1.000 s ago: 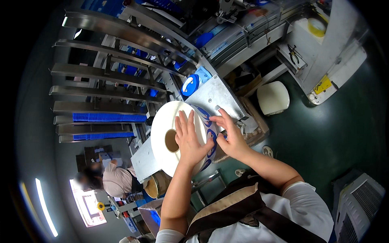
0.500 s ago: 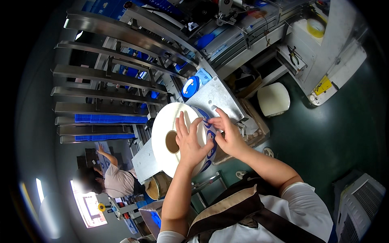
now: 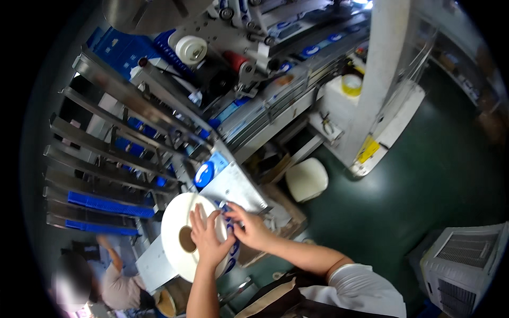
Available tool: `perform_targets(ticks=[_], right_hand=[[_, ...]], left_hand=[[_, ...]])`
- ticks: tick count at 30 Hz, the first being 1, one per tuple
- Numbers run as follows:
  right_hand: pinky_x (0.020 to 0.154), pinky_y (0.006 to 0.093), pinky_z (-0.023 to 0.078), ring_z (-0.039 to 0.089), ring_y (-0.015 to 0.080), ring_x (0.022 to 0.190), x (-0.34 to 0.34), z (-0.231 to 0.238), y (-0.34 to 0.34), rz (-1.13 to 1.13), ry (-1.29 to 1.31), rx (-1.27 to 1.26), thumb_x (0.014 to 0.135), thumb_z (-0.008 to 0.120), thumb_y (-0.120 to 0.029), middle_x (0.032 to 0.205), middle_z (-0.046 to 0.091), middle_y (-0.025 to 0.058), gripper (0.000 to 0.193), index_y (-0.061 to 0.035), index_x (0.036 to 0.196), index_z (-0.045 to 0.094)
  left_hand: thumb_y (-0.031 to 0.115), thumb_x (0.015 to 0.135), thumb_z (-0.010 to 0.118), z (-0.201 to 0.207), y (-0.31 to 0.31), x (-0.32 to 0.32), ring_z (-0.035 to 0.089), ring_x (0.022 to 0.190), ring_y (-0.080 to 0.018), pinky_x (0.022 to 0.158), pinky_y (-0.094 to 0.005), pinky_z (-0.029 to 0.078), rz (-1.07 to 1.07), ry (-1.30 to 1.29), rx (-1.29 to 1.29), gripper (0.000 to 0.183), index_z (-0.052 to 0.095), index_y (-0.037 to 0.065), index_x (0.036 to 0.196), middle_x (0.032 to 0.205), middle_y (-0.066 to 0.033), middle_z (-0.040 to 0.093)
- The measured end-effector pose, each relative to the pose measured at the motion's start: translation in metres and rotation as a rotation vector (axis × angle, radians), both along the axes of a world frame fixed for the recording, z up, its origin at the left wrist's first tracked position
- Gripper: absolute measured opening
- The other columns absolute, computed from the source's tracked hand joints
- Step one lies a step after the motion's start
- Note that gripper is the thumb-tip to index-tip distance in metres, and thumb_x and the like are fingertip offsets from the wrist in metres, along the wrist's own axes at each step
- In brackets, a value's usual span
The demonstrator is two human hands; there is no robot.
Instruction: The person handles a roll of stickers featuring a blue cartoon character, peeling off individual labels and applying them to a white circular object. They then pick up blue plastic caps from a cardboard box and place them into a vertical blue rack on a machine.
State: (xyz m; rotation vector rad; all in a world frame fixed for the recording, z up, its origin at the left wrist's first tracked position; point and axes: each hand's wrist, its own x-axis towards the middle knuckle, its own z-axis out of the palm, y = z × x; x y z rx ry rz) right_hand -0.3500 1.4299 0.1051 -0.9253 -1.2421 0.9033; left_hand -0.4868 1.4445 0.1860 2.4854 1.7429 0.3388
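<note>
A large white roll point(image 3: 173, 228) with a brown cardboard core point(image 3: 187, 239) stands below the middle. Blue-and-white labels point(image 3: 231, 247) show along its right-hand outer edge. Against the roll's white face lies my left hand point(image 3: 209, 243), open, its fingers spread and its thumb reaching toward the labelled edge. My right hand point(image 3: 253, 231) is at that same edge, its bent fingertips touching the label strip and its thumb apart from them. Whether a label end lies under those fingertips is too small to tell.
Long metal rails point(image 3: 114, 143) fan out at the left. A metal plate point(image 3: 233, 185) bears a blue round item point(image 3: 203, 174). Beyond runs a conveyor point(image 3: 275, 119). A white stool point(image 3: 307, 180) and a grey appliance point(image 3: 466, 259) stand right. Another person point(image 3: 119, 283) works lower left.
The whole view has shifted, so the roll and my hands sit lower and further left. More of the machine shows at the top. Both hands stay at the roll in nearly the same pose.
</note>
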Motion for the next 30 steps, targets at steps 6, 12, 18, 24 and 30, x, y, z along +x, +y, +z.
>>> perform_targets(ticks=[6,12,18,24,30], right_hand=[[0.077,0.0312,0.053,0.066,0.022,0.092,0.03,-0.006,-0.012,-0.075,0.067,-0.057,0.085,0.061,-0.003,0.106,0.065,0.0137,0.045,-0.0027,0.128,0.046],[0.068,0.0239,0.048,0.057,0.0131,0.074,0.054,-0.002,-0.045,-0.28,-0.034,-0.063,0.085,0.068,-0.007,0.089,0.054,0.0063,0.012,0.0005,0.087,0.059],[0.066,0.0259,0.048,0.057,0.0159,0.074,0.041,0.044,-0.112,-0.258,-0.309,0.03,0.084,0.068,-0.01,0.09,0.055,0.0073,0.013,-0.001,0.083,0.059],[0.069,0.0289,0.05,0.06,0.0192,0.08,0.008,0.083,-0.168,-0.118,-0.545,0.07,0.081,0.069,-0.011,0.093,0.057,0.0074,0.012,-0.0036,0.082,0.06],[0.071,0.0297,0.048,0.058,0.0198,0.083,-0.015,0.095,-0.199,0.019,-0.637,0.005,0.08,0.07,-0.01,0.094,0.056,0.0077,0.011,-0.0043,0.082,0.061]], left_hand=[[0.027,0.06,0.071,0.002,0.004,0.004,0.013,0.139,-0.0469,0.097,-0.0665,0.025,-0.011,0.015,-0.038,0.068,0.052,0.022,0.125,0.151,-0.0203,0.019],[0.044,0.062,0.08,0.012,-0.013,-0.005,0.011,0.138,-0.0482,0.104,-0.0675,0.016,-0.042,-0.063,0.032,0.087,0.043,0.017,0.136,0.149,-0.025,0.019],[0.006,0.072,0.075,0.034,-0.08,0.004,0.057,0.102,-0.0326,0.086,-0.0366,0.048,-0.528,-0.715,-0.01,0.047,0.056,0.001,0.115,0.114,-0.0174,0.055],[0.0,0.085,0.066,-0.009,-0.118,-0.041,0.064,0.086,-0.0135,0.076,-0.0248,0.052,-0.345,-1.326,-0.66,0.022,0.06,-0.003,0.106,0.096,-0.0088,0.064],[0.003,0.091,0.059,-0.016,-0.135,-0.067,0.064,0.082,-0.0134,0.074,-0.0257,0.054,-0.233,-1.605,-1.16,0.017,0.057,-0.001,0.107,0.092,-0.0076,0.065]])
